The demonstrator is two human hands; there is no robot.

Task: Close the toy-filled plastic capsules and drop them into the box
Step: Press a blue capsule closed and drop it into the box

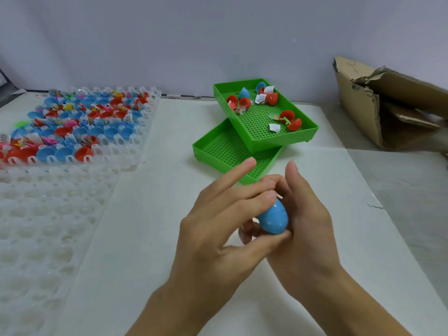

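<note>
Hands (254, 221) round blue capsule (273, 218) (unlabelled)

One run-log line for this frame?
step: closing | both hands grip blue capsule | halves joined | cardboard box right, not reached

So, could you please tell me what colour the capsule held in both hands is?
Light blue plastic egg-shaped capsule, seen in the head view.
</note>
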